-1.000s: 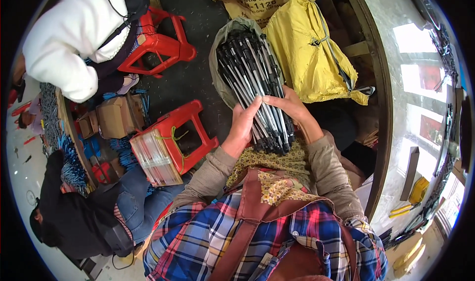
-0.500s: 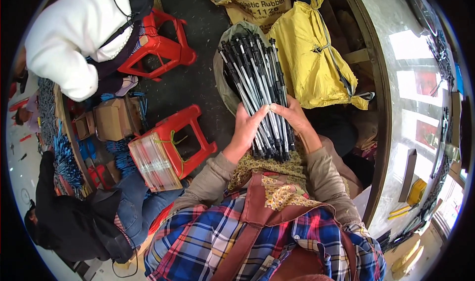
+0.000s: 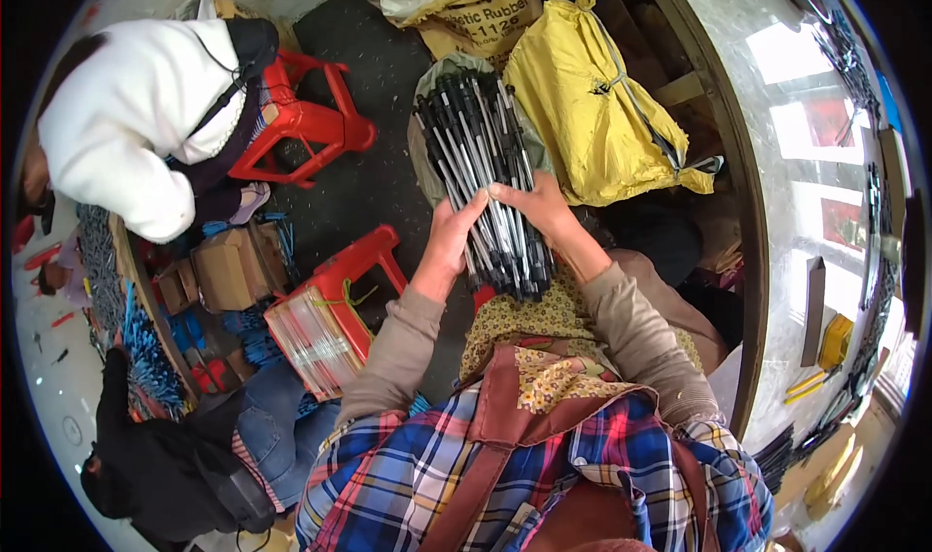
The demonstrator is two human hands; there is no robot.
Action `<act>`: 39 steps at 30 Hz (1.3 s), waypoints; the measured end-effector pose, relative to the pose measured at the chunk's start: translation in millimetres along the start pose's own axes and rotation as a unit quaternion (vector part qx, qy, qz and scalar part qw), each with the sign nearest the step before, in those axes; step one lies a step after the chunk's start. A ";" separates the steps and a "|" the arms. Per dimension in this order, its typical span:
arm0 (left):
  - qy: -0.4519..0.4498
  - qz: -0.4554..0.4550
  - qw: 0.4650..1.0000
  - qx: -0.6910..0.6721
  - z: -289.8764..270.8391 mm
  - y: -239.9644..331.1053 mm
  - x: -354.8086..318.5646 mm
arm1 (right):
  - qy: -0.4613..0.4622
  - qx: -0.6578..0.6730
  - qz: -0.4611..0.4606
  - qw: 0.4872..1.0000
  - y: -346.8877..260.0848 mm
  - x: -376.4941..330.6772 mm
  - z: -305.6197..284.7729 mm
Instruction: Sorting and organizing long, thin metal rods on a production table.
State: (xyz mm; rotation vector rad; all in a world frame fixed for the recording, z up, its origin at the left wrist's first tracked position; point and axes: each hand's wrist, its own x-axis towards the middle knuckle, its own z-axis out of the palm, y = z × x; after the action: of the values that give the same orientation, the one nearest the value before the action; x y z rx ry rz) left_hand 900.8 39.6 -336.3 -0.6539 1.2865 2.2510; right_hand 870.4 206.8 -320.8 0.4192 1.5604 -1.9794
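A thick bundle of slim silver rods with black fittings and black ends [image 3: 483, 149] lies between my two hands, above my lap. My left hand [image 3: 452, 234] is wrapped round its left side, and my right hand [image 3: 546, 212] grips the right side. Both thumbs press on the top of the rods and their tips nearly meet. The fingers under the bundle are hidden. The bundle's near ends lie over my yellow patterned apron [image 3: 515, 319]. Its far ends reach over an open pale sack [image 3: 424, 164], whose inside is mostly covered.
Yellow sacks [image 3: 582, 105] stand ahead to the right. A worktable [image 3: 767, 241] runs along the right. On the left are two red stools [image 3: 330, 134], one bearing clear-wrapped strips [image 3: 316, 343], and cardboard boxes [image 3: 238, 266]. Two people work there, in white [image 3: 126, 115] and black [image 3: 170, 465].
The whole view has shifted a little. My hands still hold the bundle, with both thumbs on top. The person in black has shifted slightly.
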 end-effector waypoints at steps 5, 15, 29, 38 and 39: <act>0.019 0.073 0.997 0.034 11.6 -1.2 -24.2 | 0.000 -0.003 -0.130 0.992 17.1 -18.5 -2.2; 0.008 0.070 0.995 0.071 11.2 -6.2 -46.0 | -0.005 0.030 -0.067 0.997 29.4 -31.8 3.3; -0.029 0.194 0.970 0.145 24.6 1.6 -98.8 | 0.006 -0.014 -0.207 0.978 29.1 -86.3 15.7; -0.045 0.271 0.937 0.215 35.2 6.3 -125.2 | 0.011 -0.020 -0.287 0.958 23.7 -110.1 18.8; -0.046 0.283 0.933 0.215 39.1 9.1 -128.8 | 0.009 -0.013 -0.292 0.956 21.5 -113.7 19.7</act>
State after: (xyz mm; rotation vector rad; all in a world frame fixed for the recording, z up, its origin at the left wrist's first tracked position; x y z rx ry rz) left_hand 989.0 49.4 -234.7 -0.0061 2.0314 2.2440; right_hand 974.7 212.6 -267.3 -0.0530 1.8722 -2.3784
